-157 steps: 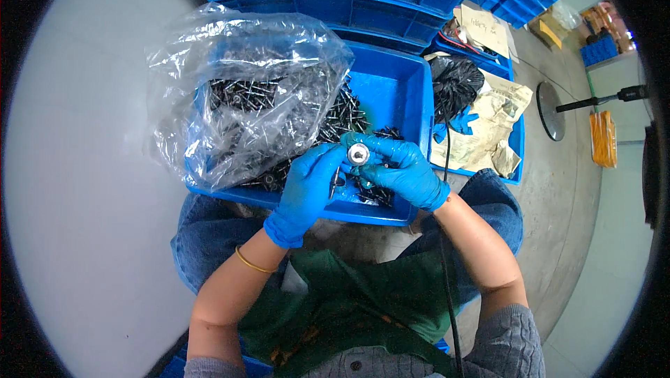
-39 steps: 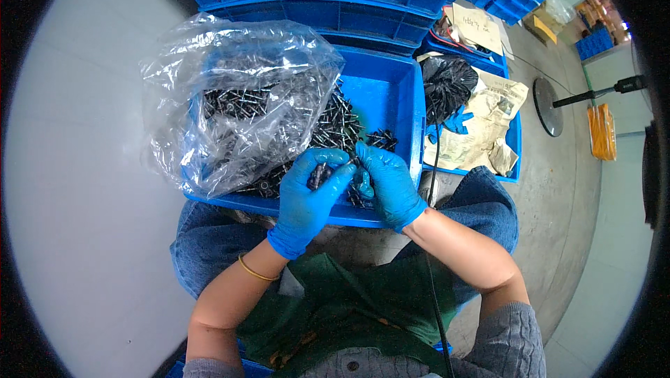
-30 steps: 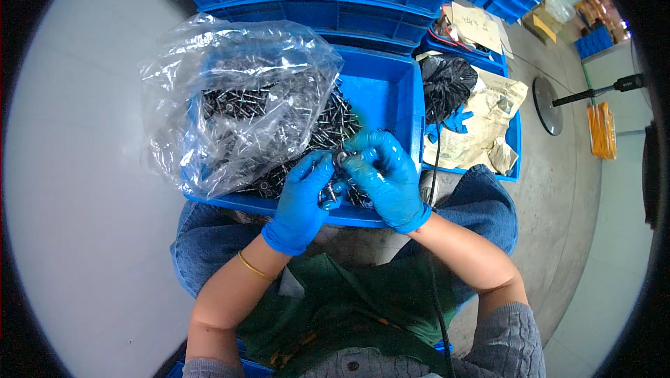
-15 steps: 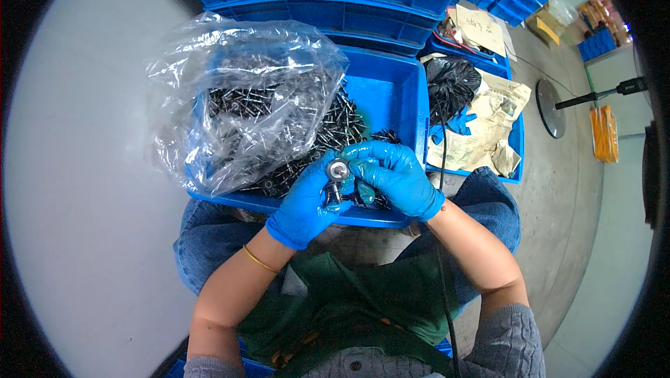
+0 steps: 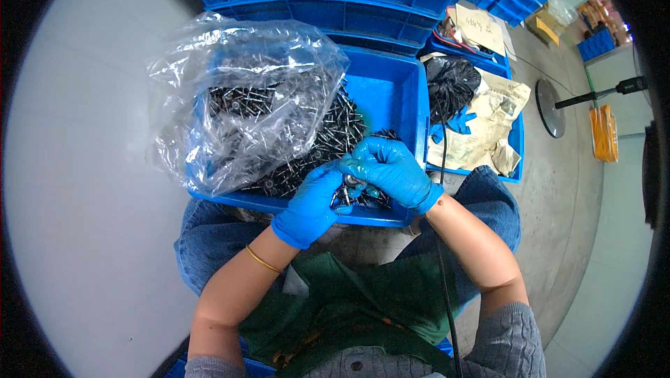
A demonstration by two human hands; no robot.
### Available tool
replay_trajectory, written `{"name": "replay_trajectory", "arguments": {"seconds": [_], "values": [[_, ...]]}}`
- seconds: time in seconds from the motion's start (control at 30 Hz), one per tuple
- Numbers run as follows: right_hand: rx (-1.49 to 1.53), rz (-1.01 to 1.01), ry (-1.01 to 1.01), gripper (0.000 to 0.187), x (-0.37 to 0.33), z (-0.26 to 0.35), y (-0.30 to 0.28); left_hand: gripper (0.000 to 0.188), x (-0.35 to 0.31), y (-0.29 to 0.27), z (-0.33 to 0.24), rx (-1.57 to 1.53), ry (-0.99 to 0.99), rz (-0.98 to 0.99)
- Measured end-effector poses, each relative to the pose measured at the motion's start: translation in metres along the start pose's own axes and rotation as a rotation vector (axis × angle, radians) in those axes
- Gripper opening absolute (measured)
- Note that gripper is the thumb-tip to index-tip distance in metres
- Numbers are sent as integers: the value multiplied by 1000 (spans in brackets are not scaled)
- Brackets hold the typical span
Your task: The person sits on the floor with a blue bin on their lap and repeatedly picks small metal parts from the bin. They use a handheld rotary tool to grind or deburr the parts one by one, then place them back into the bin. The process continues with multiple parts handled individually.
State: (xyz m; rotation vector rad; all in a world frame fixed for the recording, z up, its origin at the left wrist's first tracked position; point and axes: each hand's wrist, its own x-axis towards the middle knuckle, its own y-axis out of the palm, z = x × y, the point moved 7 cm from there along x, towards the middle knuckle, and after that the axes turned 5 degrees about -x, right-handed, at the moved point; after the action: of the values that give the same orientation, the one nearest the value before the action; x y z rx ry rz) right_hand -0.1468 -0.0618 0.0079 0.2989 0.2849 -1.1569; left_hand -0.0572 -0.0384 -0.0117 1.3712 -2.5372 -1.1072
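Blue-gloved left hand (image 5: 310,203) and right hand (image 5: 391,169) meet over a blue bin (image 5: 391,99), both pinching one small metal part (image 5: 351,181) between their fingertips.

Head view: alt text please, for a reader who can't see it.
Two blue-gloved hands, left hand and right hand, pinch a small metal part together over a blue bin of dark screws. A clear plastic bag of screws fills the bin's left side.
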Motion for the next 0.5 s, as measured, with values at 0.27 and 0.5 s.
{"name": "replay_trajectory", "arguments": {"seconds": [0.27, 0.5], "values": [[79, 65, 7, 15, -1, 3, -3, 27, 6, -14, 14, -102, -106, -108], [106, 95, -93, 29, -2, 4, 5, 38, -1, -6, -9, 216, 101, 12]]}}
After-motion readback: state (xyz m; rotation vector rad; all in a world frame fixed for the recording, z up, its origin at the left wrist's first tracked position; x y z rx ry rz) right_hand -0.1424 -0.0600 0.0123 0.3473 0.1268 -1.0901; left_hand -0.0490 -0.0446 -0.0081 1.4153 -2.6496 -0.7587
